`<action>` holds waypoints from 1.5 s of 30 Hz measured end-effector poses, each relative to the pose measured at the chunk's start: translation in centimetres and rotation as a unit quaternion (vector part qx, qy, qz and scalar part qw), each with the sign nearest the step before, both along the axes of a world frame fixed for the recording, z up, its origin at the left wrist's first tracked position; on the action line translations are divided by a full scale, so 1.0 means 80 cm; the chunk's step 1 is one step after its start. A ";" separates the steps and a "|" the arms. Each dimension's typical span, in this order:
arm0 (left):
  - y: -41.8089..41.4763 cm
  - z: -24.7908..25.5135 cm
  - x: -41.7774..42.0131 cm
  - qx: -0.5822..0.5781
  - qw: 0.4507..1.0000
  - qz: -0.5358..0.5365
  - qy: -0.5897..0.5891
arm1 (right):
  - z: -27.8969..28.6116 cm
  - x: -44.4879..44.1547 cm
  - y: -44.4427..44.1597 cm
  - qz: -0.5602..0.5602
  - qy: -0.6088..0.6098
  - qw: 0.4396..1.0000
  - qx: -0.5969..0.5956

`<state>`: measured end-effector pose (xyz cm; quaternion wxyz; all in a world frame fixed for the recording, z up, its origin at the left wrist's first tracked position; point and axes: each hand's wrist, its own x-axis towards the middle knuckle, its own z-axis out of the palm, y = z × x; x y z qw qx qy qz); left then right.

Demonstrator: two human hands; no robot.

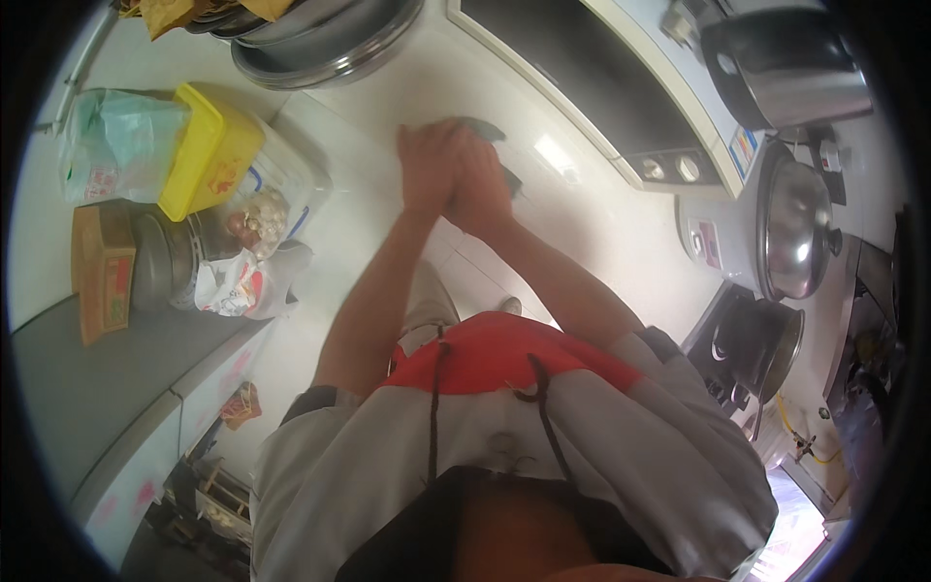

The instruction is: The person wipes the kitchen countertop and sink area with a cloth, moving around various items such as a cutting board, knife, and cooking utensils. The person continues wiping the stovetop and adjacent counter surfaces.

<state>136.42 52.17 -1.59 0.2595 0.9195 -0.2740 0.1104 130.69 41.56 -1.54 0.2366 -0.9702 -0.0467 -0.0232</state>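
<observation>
My left hand [430, 166] and my right hand [476, 178] are pressed together in front of me, both blurred, with the arms stretched forward. A dark grey-green item, perhaps a cloth [484, 129], pokes out beyond the fingers and to the right of my right hand, which appears closed on it. Its middle is hidden by the hands. The fingers of my left hand lie against my right hand, and whether they also grip the dark item cannot be told. Behind the hands is a glossy white tiled surface [385, 102].
At left, a yellow plastic bin [207, 156], a bagged item [120, 149] and a cardboard box [105, 273] stand by a grey counter [145, 378]. Metal pans [327, 44] are above; a dark-fronted oven [574, 65], lidded cooker [789, 225] and pot [764, 349] are right.
</observation>
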 end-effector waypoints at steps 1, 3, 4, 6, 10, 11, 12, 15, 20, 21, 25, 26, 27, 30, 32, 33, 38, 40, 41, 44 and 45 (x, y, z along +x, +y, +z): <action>0.015 0.001 0.023 0.011 1.000 0.008 -0.003 | -0.003 0.026 0.016 -0.002 0.004 1.000 0.000; 0.043 -0.008 0.067 0.049 0.997 0.022 -0.049 | -0.001 0.070 0.039 0.015 -0.017 1.000 0.005; 0.051 -0.008 0.084 0.068 0.995 0.026 -0.074 | -0.002 0.087 0.046 0.020 -0.029 0.999 0.009; 0.062 -0.003 0.103 0.074 0.994 0.013 -0.076 | -0.005 0.102 0.058 0.013 -0.062 0.998 -0.006; 0.056 -0.006 0.102 0.037 0.993 0.012 -0.109 | -0.004 0.106 0.056 0.014 -0.129 0.991 0.017; 0.051 -0.007 0.094 0.024 0.994 0.017 -0.107 | -0.001 0.092 0.049 0.013 -0.086 0.996 0.019; 0.046 -0.002 0.079 0.068 0.991 -0.001 -0.117 | 0.003 0.075 0.042 0.015 -0.044 0.999 0.023; -0.003 0.018 0.003 0.181 0.967 -0.057 -0.171 | 0.001 -0.006 0.001 -0.040 -0.001 0.999 0.030; -0.114 -0.028 -0.153 -0.096 0.969 -0.187 0.133 | 0.013 -0.171 -0.104 -0.120 0.125 0.984 0.032; -0.139 -0.025 -0.188 -0.160 0.950 -0.147 0.224 | 0.063 -0.190 -0.111 -0.118 0.180 0.977 0.005; -0.193 -0.006 -0.284 0.036 0.958 -0.281 -0.035 | 0.054 -0.300 -0.150 -0.145 -0.035 0.985 -0.082; -0.195 0.007 -0.291 -0.086 0.956 -0.258 0.112 | 0.047 -0.310 -0.155 -0.146 -0.055 0.982 -0.103; -0.196 0.022 -0.291 -0.205 0.917 -0.230 0.255 | 0.044 -0.308 -0.157 -0.140 -0.046 0.983 -0.105; -0.179 0.028 -0.245 -0.080 0.946 -0.266 0.166 | 0.038 -0.278 -0.160 -0.092 0.039 0.993 -0.070; -0.157 0.004 -0.205 -0.033 0.968 -0.244 0.051 | 0.050 -0.237 -0.154 -0.045 0.076 0.996 -0.033; -0.144 -0.010 -0.182 -0.006 0.972 -0.233 -0.007 | 0.065 -0.205 -0.142 -0.019 0.071 0.997 -0.007; -0.088 -0.017 -0.019 -0.104 0.986 -0.123 0.034 | 0.010 -0.047 -0.112 0.036 -0.027 0.998 -0.040; -0.064 -0.015 0.054 -0.100 0.987 -0.125 -0.006 | 0.004 0.025 -0.087 0.030 -0.080 0.996 -0.023; -0.055 -0.019 0.089 -0.106 0.985 -0.135 -0.019 | 0.008 0.056 -0.073 0.024 -0.102 0.994 -0.012; -0.043 -0.018 0.157 -0.026 0.996 -0.086 0.000 | 0.009 0.126 -0.051 0.012 -0.117 0.993 0.010; -0.038 -0.018 0.167 -0.012 0.996 -0.085 0.008 | 0.011 0.136 -0.047 0.008 -0.113 0.993 0.016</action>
